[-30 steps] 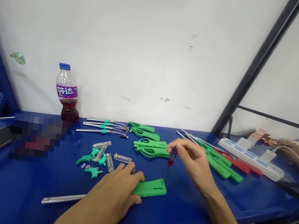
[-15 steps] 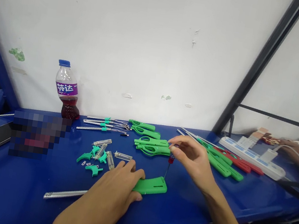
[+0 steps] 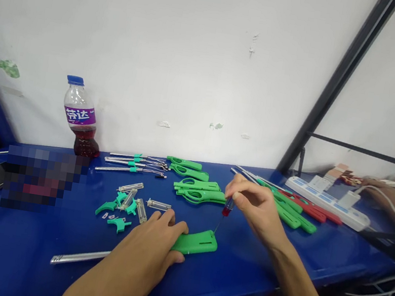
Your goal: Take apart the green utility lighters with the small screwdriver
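A green lighter [image 3: 197, 242] with a long metal tube [image 3: 81, 256] lies on the blue table near its front. My left hand [image 3: 154, 244] is closed around its middle, fingers over the top and thumb at the near side. My right hand [image 3: 254, 204] pinches the handle of a small screwdriver [image 3: 227, 207], red and dark. The screwdriver's thin shaft slants down, its tip at the upper right corner of the green handle. Green half shells [image 3: 198, 190] lie behind, beside the right fingertips.
Teal triggers [image 3: 118, 224], clear tanks [image 3: 141, 210] and metal tubes with wires [image 3: 115, 169] lie left. A bottle [image 3: 80, 122] stands by the wall. To the right are green and red lighters [image 3: 317, 209], a power strip [image 3: 327, 203] and another person's hand [image 3: 385, 195].
The whole view has shifted slightly, so things sit a little further left. The screwdriver leans more than before, its handle tilted to the right. Both hands keep their hold.
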A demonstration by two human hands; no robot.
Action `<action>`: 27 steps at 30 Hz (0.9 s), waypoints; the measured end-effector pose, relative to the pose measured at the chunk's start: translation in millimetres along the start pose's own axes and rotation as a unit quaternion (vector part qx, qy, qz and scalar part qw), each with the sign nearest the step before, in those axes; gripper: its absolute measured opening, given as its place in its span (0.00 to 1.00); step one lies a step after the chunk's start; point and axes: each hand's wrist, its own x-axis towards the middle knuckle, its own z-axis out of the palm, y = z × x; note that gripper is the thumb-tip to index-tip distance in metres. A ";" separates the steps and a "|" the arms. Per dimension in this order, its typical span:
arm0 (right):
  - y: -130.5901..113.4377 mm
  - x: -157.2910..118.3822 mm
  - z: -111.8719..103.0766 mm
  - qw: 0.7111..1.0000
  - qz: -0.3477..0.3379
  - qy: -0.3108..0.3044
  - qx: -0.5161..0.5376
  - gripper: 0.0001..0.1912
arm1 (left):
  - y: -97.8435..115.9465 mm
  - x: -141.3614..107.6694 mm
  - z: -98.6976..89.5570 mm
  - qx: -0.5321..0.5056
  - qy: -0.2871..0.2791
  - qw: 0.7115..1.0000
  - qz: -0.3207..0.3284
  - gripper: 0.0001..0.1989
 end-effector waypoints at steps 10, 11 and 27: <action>-9.4 0.1 2.2 1.000 -0.008 -0.020 -0.018 0.14 | -1.6 0.3 2.0 -0.004 0.004 1.000 0.002 0.17; -9.3 0.5 1.9 1.000 -0.010 -0.015 -0.020 0.13 | -0.9 0.1 1.4 -0.004 0.003 1.000 0.001 0.17; -7.8 3.0 0.2 0.998 -0.011 0.034 -0.047 0.04 | 3.3 -0.2 -3.8 -0.019 -0.015 1.000 -0.016 0.18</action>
